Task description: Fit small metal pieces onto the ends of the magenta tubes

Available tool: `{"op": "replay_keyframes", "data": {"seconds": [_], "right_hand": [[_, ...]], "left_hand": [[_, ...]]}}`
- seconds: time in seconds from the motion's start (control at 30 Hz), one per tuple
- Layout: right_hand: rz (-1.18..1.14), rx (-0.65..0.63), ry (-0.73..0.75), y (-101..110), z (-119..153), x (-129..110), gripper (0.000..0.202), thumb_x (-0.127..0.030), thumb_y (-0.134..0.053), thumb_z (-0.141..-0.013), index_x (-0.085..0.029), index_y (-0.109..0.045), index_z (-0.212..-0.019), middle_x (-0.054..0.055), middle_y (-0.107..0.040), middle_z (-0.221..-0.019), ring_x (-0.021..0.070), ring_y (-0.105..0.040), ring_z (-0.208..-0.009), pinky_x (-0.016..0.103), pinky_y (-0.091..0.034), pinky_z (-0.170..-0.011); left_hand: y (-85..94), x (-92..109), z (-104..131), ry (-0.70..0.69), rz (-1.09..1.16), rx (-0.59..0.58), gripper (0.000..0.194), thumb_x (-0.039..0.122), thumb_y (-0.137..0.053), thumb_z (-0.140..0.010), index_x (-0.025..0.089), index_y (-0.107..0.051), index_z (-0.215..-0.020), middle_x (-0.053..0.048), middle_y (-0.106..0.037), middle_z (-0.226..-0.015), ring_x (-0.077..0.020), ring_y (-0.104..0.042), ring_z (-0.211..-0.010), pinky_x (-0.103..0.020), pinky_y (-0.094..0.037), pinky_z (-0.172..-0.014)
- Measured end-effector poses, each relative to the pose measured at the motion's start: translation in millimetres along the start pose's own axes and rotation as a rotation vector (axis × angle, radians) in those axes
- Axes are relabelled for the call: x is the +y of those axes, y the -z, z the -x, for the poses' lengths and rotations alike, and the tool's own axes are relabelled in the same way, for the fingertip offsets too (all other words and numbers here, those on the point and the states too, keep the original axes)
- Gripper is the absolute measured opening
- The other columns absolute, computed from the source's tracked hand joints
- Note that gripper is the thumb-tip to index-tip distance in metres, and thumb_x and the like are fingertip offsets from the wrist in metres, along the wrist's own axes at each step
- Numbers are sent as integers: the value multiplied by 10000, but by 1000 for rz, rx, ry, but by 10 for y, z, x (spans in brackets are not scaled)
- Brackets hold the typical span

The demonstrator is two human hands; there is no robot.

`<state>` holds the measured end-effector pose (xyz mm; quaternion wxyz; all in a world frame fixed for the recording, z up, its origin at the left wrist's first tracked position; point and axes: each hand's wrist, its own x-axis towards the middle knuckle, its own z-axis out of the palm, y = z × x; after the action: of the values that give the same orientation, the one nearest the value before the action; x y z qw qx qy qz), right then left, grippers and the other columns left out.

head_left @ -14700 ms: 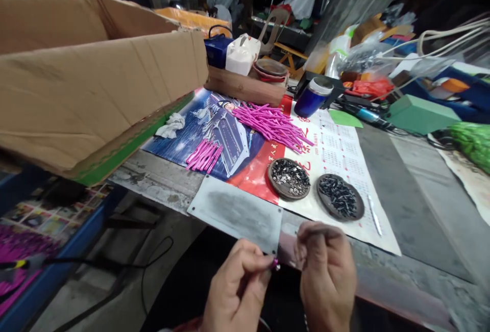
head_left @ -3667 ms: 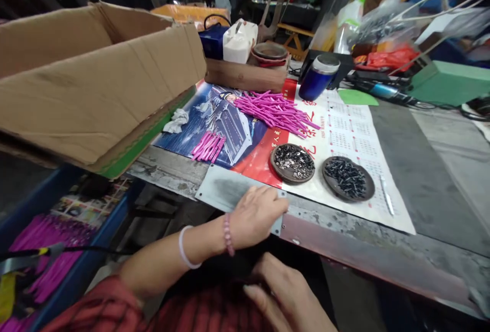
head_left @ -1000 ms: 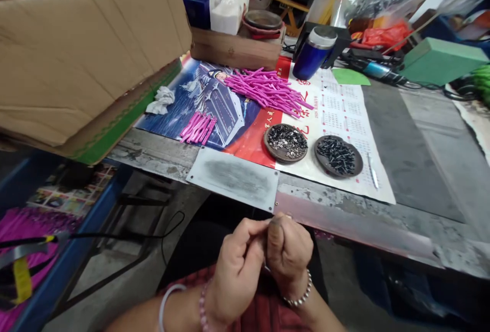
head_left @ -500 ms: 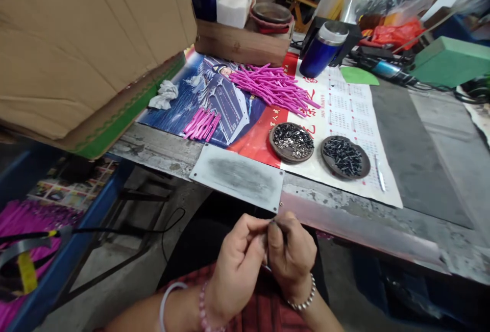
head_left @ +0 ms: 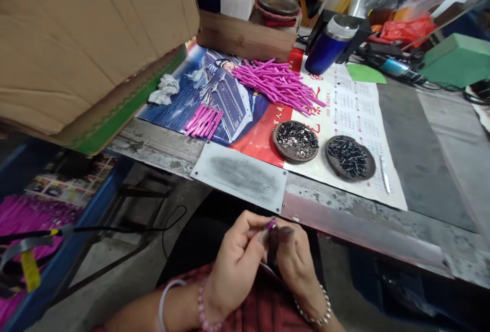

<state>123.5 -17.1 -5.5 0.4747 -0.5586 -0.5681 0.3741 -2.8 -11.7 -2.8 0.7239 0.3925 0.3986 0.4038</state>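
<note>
Where left grip (head_left: 238, 258) pinches — pink piece (head_left: 271, 224) protrudes.

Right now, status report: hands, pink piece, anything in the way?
Left hand pinching pink piece, tip showing. Right hand close beside it, grip unclear. No obstruction seen; grey plate just beyond.

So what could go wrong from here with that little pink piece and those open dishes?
The left hand pinches the pink piece by the fingertips, in front of the table, not above it, so a slip might send it downward out of sight.

The dish of shiny bits and the dish of dark pins are uncovered and close together; a knock could spill or mix them.
</note>
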Motion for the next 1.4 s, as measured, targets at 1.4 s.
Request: {"op": "replay_keyframes", "data": {"seconds": [1.4], "right_hand": [[-182,-31,0,46,98,-16,377,-440,-528,-1009,-203,-523,-716,-23,-533,-641,116,-502,-568,203,-432,-519]], "left_hand": [[-171,38,214,-137,-166,147,279,436,-567,-1006,190,-697,-1024,-3,-619,-775,-114,-530,-652,-202,-464,-630]]}}
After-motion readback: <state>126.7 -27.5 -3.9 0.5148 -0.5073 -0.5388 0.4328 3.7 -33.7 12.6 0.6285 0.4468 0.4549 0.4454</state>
